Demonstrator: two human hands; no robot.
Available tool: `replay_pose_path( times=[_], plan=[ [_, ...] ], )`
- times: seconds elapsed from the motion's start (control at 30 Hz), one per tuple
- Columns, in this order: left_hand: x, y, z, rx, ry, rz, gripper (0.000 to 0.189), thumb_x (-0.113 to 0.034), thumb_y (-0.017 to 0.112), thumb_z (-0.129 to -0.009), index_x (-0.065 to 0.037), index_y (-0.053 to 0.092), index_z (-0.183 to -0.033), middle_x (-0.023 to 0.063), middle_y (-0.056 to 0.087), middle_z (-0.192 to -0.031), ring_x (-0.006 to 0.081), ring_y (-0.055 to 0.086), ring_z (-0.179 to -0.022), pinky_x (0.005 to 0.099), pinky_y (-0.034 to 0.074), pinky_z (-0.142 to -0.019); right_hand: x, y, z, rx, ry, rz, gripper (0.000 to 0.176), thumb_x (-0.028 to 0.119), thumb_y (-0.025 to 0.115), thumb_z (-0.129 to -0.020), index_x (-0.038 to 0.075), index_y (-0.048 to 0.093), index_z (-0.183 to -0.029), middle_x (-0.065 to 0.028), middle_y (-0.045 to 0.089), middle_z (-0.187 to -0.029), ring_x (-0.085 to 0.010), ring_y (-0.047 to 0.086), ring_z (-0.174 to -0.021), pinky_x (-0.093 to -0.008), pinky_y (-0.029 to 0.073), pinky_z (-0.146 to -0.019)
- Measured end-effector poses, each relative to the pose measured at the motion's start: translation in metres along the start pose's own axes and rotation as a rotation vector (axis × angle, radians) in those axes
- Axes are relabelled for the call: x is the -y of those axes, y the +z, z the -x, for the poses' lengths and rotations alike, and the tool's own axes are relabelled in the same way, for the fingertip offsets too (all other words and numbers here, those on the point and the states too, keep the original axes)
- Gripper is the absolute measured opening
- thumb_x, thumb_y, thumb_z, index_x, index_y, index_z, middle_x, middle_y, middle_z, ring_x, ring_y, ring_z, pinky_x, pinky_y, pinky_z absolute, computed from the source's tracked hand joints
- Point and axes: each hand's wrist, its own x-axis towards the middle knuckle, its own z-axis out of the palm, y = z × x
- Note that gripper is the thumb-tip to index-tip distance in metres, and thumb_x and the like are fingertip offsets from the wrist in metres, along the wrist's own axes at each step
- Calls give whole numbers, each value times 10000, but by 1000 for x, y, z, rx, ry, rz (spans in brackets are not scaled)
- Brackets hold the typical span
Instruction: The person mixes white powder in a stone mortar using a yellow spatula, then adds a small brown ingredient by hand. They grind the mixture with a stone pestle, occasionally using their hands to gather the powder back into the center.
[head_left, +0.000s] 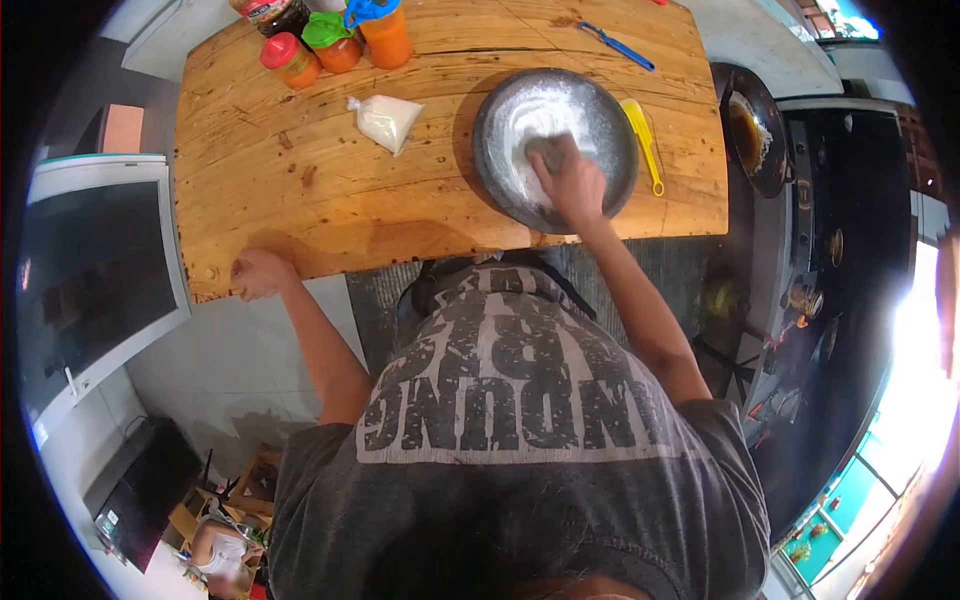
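A round grey stone mortar [490,165] stands on the wooden table, with white powder [540,110] spread over its inside. Inside it, my right hand [575,185] is closed around a short grey stone pestle [543,150], pressed down on the powder and slightly blurred. My left hand [262,275] is at the near left edge of the wooden table [300,220], its fingers bent around the edge. Left of the mortar lies a knotted clear plastic bag [388,122] of pale, powdery or grainy contents. A yellow plastic utensil [645,145] lies close to the mortar's right side.
A blue-handled peeler [618,47] lies at the back right. Several containers stand at the back left, among them an orange one with a blue lid [385,35]. Right of the table, a dark wok [755,130] holding brown liquid sits on the stove [845,200].
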Motion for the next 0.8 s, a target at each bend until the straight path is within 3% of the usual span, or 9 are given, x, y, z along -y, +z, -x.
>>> replay_pose_path(
  times=[0.17, 0.2, 0.27, 0.4, 0.53, 0.57, 0.6, 0.7, 0.8],
  plan=[
    [6, -2, -2, 6, 61, 12, 400, -398, 561, -849, -126, 486, -1132, 280, 390, -1152, 375, 475, -1033, 487, 467, -735, -36, -11, -20, 96, 97, -293, 547, 516, 683, -777, 18, 654, -1001, -248, 666, -864, -333, 674, -819, -408, 513, -700],
    [7, 2, -4, -3, 67, 11, 400, -398, 563, -847, -128, 487, -1132, 282, 391, -1152, 374, 473, -1036, 485, 466, -734, -27, -20, -2, 155, 132, -274, 510, 490, 692, -774, 48, 637, -1022, -225, 666, -790, -343, 675, -754, -419, 520, -657],
    [2, -1, 0, -4, 25, 21, 400, -399, 564, -845, -126, 491, -1128, 282, 396, -1146, 373, 467, -1044, 484, 461, -741, -11, -10, 33, -9, -100, -78, 418, 410, 684, -791, 90, 596, -1044, -162, 628, -597, -347, 653, -583, -424, 517, -536],
    [2, -3, 1, 1, 28, 19, 401, -402, 558, -846, -124, 497, -1128, 281, 407, -1133, 368, 474, -1038, 480, 456, -753, -4, 2, -12, -97, -104, -64, 369, 390, 670, -804, 121, 573, -1037, -165, 628, -618, -355, 644, -587, -439, 506, -533],
    [5, -4, -2, -2, 42, 29, 405, -409, 556, -845, -125, 503, -1129, 278, 405, -1135, 367, 489, -1022, 480, 457, -752, -37, -1, -34, -1, -33, -287, 422, 421, 683, -803, 45, 636, -990, -166, 678, -736, -333, 676, -688, -399, 521, -616],
    [2, -6, 1, 1, 50, 25, 406, -410, 555, -846, -125, 503, -1129, 277, 400, -1142, 369, 492, -1019, 481, 456, -753, -46, -7, -20, 200, 72, -351, 460, 431, 699, -788, 9, 654, -964, -153, 690, -763, -301, 686, -704, -390, 519, -622],
    [0, -7, 3, 4, 55, 17, 407, -411, 553, -846, -124, 504, -1130, 275, 395, -1148, 370, 495, -1017, 482, 455, -753, -47, 3, 5, 18, -44, -318, 419, 413, 699, -791, 55, 643, -1003, -156, 685, -745, -319, 680, -670, -385, 524, -612],
    [-5, -5, 4, 5, 8, -20, 406, -404, 553, -842, -117, 508, -1126, 274, 387, -1155, 375, 496, -1005, 486, 452, -757, -6, -3, 26, 41, -25, -41, 354, 399, 677, -806, 129, 604, -1023, -176, 659, -703, -368, 652, -656, -421, 523, -597],
    [-4, -10, 8, 7, 52, 9, 408, -396, 547, -842, -104, 508, -1125, 275, 390, -1157, 373, 483, -1019, 493, 449, -763, -2, -3, -19, -16, -8, -90, 418, 447, 681, -791, 99, 608, -1010, -182, 655, -689, -355, 653, -632, -424, 507, -573]
  ],
)
